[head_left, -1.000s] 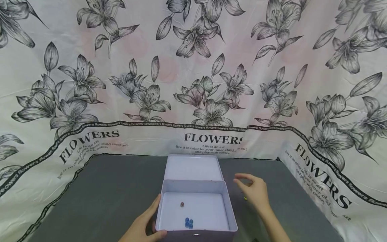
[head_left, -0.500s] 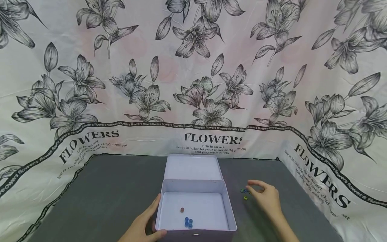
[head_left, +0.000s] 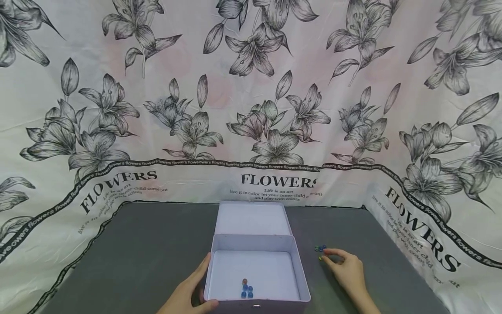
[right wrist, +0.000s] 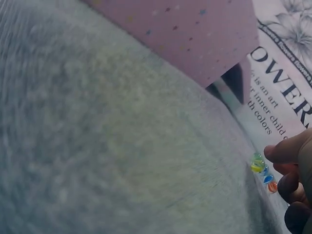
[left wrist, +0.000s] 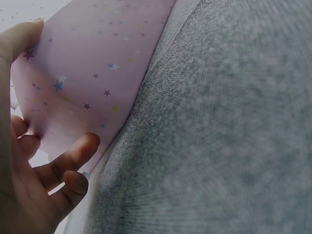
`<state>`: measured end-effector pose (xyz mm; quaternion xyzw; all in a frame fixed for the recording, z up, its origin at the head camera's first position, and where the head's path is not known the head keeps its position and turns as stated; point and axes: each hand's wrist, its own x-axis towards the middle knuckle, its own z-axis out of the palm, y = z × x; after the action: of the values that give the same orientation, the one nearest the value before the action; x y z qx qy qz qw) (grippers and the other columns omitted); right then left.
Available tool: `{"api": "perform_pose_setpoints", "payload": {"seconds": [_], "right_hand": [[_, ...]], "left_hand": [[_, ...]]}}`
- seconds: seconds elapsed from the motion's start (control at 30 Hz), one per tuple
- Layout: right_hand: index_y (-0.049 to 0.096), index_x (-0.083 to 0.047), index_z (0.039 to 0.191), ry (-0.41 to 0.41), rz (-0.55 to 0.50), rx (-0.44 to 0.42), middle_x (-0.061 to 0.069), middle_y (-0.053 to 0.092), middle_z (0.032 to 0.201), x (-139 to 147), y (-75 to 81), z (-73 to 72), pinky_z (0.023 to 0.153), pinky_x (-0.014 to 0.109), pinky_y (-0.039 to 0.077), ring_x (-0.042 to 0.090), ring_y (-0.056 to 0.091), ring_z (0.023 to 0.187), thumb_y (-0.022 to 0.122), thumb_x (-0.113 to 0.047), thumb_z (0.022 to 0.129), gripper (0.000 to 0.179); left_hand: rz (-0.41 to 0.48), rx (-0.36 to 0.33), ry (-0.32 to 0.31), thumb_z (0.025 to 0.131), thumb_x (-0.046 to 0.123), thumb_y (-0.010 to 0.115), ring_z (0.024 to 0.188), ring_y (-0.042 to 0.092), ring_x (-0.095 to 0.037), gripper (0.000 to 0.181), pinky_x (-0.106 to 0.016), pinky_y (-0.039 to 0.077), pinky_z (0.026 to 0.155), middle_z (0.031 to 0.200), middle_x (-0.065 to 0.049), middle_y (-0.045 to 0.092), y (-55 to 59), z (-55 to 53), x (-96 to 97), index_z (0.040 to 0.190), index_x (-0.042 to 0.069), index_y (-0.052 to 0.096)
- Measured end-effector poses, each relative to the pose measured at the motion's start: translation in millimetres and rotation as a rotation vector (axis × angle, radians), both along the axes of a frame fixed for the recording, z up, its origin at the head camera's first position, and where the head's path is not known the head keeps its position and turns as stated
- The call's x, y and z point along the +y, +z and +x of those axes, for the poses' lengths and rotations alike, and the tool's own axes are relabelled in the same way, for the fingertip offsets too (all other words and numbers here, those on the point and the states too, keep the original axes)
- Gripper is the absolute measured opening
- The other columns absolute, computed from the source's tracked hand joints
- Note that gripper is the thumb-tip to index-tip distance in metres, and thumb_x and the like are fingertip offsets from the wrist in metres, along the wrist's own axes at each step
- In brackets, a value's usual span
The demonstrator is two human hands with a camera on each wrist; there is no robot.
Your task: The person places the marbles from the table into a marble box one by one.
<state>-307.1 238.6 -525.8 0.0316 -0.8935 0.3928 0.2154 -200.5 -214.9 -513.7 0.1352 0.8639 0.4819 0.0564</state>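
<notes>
A white-lined box (head_left: 270, 270) stands with its lid (head_left: 251, 218) laid back; outside it is pink with small stars. Inside, a reddish-brown marble (head_left: 245, 281) lies against several blue marbles (head_left: 249, 295) near the front wall. My left hand (head_left: 188, 290) rests against the box's left side, thumb at the front corner and fingers spread along the wall. To the right of the box my right hand (head_left: 345, 268) reaches down, thumb and forefinger slightly apart at a yellow marble (right wrist: 257, 167). Beside it lie a green marble (right wrist: 257, 157), a blue marble (right wrist: 268, 179) and an orange marble (right wrist: 272, 186).
Grey cloth covers the table (head_left: 157, 244). A white flower-printed curtain (head_left: 215, 131) hangs behind it and down both sides, its lettered hem (head_left: 274, 185) meeting the table's back edge. The lid lies close to that hem.
My right hand has moved right and down from beside the box to the loose marbles. Inside the box, the reddish-brown marble has rolled forward to the blue ones. My left hand stays put.
</notes>
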Motion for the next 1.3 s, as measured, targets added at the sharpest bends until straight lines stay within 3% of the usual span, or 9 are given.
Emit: {"api": "perform_pose_setpoints", "payload": {"seconds": [0.13, 0.23, 0.43, 0.53, 0.67, 0.87, 0.97, 1.17, 1.3], "right_hand": [[0.084, -0.006, 0.099, 0.003, 0.018, -0.014, -0.011, 0.055, 0.049, 0, -4.5, 0.5, 0.034, 0.016, 0.025, -0.004, 0.028, 0.034, 0.09, -0.007, 0.082, 0.018], [0.084, -0.006, 0.099, -0.003, 0.021, -0.03, -0.005, 0.071, 0.066, -1, -6.0, 0.6, 0.034, 0.016, 0.027, -0.003, 0.03, 0.034, 0.091, -0.008, 0.082, 0.018], [0.084, -0.006, 0.1, -0.013, 0.039, -0.063, -0.007, 0.061, 0.055, -2, -7.0, 0.7, 0.036, 0.015, 0.025, -0.002, 0.029, 0.035, 0.09, -0.008, 0.083, 0.018], [0.084, -0.005, 0.1, -0.013, 0.051, -0.061, -0.005, 0.064, 0.058, -2, -6.7, 1.0, 0.036, 0.015, 0.025, -0.002, 0.029, 0.035, 0.089, -0.008, 0.084, 0.017], [0.084, -0.005, 0.099, -0.014, 0.054, -0.036, 0.002, 0.076, 0.076, -2, -6.0, 2.3, 0.035, 0.017, 0.026, -0.001, 0.031, 0.035, 0.089, -0.008, 0.083, 0.016], [0.084, -0.006, 0.098, -0.022, 0.04, -0.019, 0.007, 0.078, 0.083, -3, -6.5, 3.5, 0.035, 0.017, 0.026, -0.002, 0.03, 0.034, 0.09, -0.008, 0.083, 0.016], [0.084, -0.006, 0.098, -0.031, 0.014, -0.014, 0.008, 0.079, 0.082, -3, -5.5, 4.6, 0.034, 0.017, 0.027, -0.002, 0.031, 0.034, 0.09, -0.008, 0.083, 0.015], [0.085, -0.01, 0.1, -0.054, -0.049, -0.029, -0.002, 0.058, 0.045, -6, 3.1, 4.1, 0.035, 0.017, 0.025, -0.001, 0.035, 0.033, 0.088, -0.015, 0.087, 0.014], [0.085, -0.013, 0.099, -0.043, -0.083, -0.015, -0.002, 0.066, 0.055, -10, 10.1, 2.1, 0.035, 0.018, 0.024, -0.002, 0.032, 0.034, 0.089, -0.017, 0.088, 0.012]], "left_hand": [[-0.007, -0.014, 0.003, 0.097, 0.042, 0.078, 0.115, 0.061, -0.024, 0.105, -0.038, 0.058, 0.089, 0.176, -0.02, 0.017, 0.5, 1.3, 1.3, 0.172, 0.017, 0.011], [-0.015, -0.018, 0.003, 0.097, 0.042, 0.078, 0.095, 0.058, -0.014, 0.105, -0.026, 0.05, 0.074, 0.176, -0.021, 0.017, 1.6, 2.0, 1.6, 0.172, 0.015, 0.01], [-0.014, -0.01, 0.003, 0.097, 0.04, 0.078, 0.099, 0.059, -0.019, 0.104, -0.033, 0.054, 0.077, 0.175, -0.023, 0.016, 2.9, 2.0, 2.6, 0.172, 0.014, 0.01], [-0.011, -0.009, 0.009, 0.096, 0.042, 0.078, 0.125, 0.059, -0.034, 0.104, -0.053, 0.059, 0.096, 0.175, -0.022, 0.015, 2.4, 2.4, 2.9, 0.172, 0.015, 0.012], [0.002, -0.02, 0.017, 0.095, 0.045, 0.079, 0.148, 0.041, -0.047, 0.106, -0.07, 0.045, 0.109, 0.176, -0.018, 0.013, 2.7, 2.2, 4.1, 0.172, 0.016, 0.012], [0.015, -0.032, -0.002, 0.097, 0.043, 0.077, 0.113, 0.063, -0.024, 0.104, -0.041, 0.06, 0.09, 0.175, -0.022, 0.016, 1.4, 2.4, 3.0, 0.172, 0.015, 0.01], [0.029, -0.039, -0.02, 0.098, 0.039, 0.077, 0.085, 0.058, -0.011, 0.104, -0.027, 0.05, 0.07, 0.175, -0.024, 0.017, 0.0, 2.8, 1.9, 0.172, 0.014, 0.009], [-0.002, -0.006, -0.013, 0.097, 0.043, 0.078, 0.105, 0.059, -0.016, 0.105, -0.037, 0.06, 0.086, 0.174, -0.024, 0.019, 1.5, 2.6, 2.7, 0.172, 0.014, 0.01], [-0.017, -0.005, 0.0, 0.095, 0.048, 0.079, 0.118, 0.056, -0.027, 0.109, -0.049, 0.059, 0.099, 0.176, -0.021, 0.015, 3.5, 2.8, 4.0, 0.172, 0.016, 0.009]]}}
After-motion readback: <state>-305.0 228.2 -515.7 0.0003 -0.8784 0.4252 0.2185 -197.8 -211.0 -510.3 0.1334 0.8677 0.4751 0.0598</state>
